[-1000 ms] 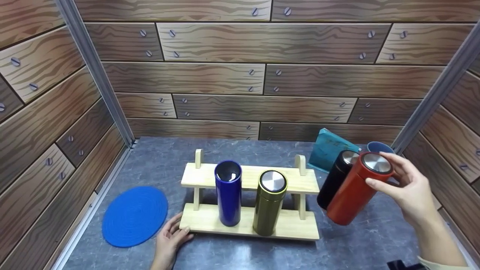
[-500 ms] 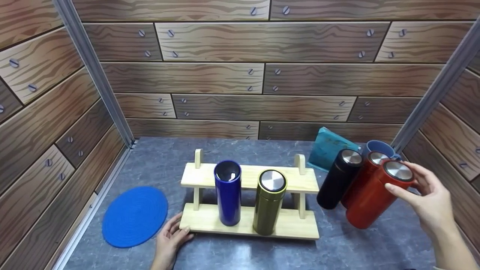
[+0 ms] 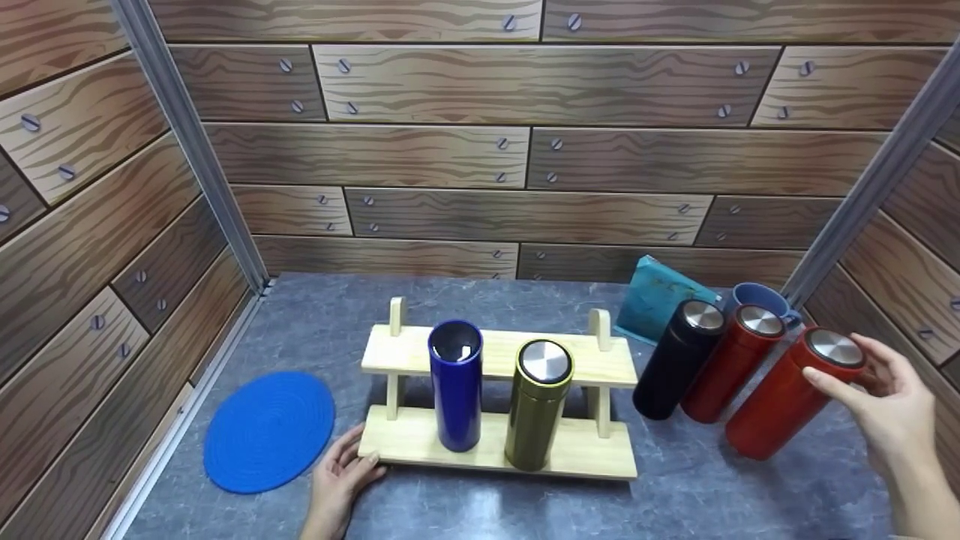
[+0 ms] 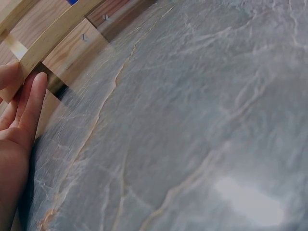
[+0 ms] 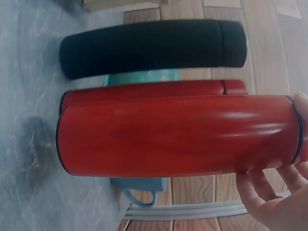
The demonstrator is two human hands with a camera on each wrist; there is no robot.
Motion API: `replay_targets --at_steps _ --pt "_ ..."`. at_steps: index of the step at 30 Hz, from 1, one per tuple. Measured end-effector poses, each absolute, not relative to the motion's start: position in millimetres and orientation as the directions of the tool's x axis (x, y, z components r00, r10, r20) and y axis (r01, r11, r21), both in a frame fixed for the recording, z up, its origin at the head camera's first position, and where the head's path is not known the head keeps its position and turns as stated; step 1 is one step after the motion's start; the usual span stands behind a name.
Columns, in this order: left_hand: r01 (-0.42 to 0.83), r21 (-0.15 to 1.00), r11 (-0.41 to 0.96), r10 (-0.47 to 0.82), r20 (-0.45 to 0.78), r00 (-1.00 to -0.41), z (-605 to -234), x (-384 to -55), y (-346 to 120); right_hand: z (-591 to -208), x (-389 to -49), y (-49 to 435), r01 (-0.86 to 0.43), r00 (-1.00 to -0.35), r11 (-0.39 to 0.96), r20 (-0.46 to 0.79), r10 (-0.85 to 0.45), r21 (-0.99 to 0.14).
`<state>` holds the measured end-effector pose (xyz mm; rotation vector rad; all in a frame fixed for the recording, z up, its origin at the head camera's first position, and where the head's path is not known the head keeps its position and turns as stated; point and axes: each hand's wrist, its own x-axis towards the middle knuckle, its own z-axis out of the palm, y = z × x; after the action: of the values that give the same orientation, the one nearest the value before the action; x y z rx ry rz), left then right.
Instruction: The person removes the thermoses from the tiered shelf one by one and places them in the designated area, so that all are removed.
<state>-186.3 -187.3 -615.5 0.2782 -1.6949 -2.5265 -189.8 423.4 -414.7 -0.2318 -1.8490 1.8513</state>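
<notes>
**Two racked, three apart**

On the lower shelf (image 3: 401, 442) of the wooden rack (image 3: 499, 352): blue flask (image 3: 458, 409) and, to its right, olive flask (image 3: 534, 427), both upright — that part looks done. Off the rack, to its right above the tabletop (image 3: 487, 517): black flask (image 3: 669, 367), rear red flask (image 3: 726, 375) just beside it, and, outermost, front red flask (image 3: 787, 397). Held near its top by the right hand (image 3: 900, 405), thumb on one side, fingers round the other; cannot tell from these views about contact below — base touching or just above the surface. Left hand (image 3: 339, 480) pinching the left front corner of the lower shelf, perhaps for steadiness. Seems left: release of the front red flask. Hard to judge further progress from this alone. Untouched by either hand: blue mug (image 3: 757, 297), teal packet (image 3: 655, 300), round blue mat (image 3: 268, 433).
</notes>
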Motion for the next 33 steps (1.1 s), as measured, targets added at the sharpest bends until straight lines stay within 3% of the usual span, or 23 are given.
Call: replay_targets --at_steps 7,18,28,33 --pt "-0.027 0.927 -0.375 -0.180 -0.101 -0.979 -615.1 -186.6 -188.0 -427.3 -205.1 435.5 -0.202 -0.832 0.063 0.205 0.516 -0.977" --pt "-0.021 0.924 -0.382 -0.162 -0.089 -0.983 -614.6 -184.6 -188.2 -434.9 -230.4 445.9 -0.051 -0.784 0.238 0.187 0.592 -0.970" --pt "-0.024 0.925 -0.378 -0.165 -0.093 -0.982 -615.4 -186.0 -186.8 -439.8 -240.8 447.4 -0.105 -0.777 0.102 0.145 0.612 -0.989" --pt "-0.024 0.925 -0.379 -0.174 -0.097 -0.980 -615.3 -186.1 -186.8 -440.5 -245.2 448.2 -0.118 -0.781 0.117 0.165 0.602 -0.986"
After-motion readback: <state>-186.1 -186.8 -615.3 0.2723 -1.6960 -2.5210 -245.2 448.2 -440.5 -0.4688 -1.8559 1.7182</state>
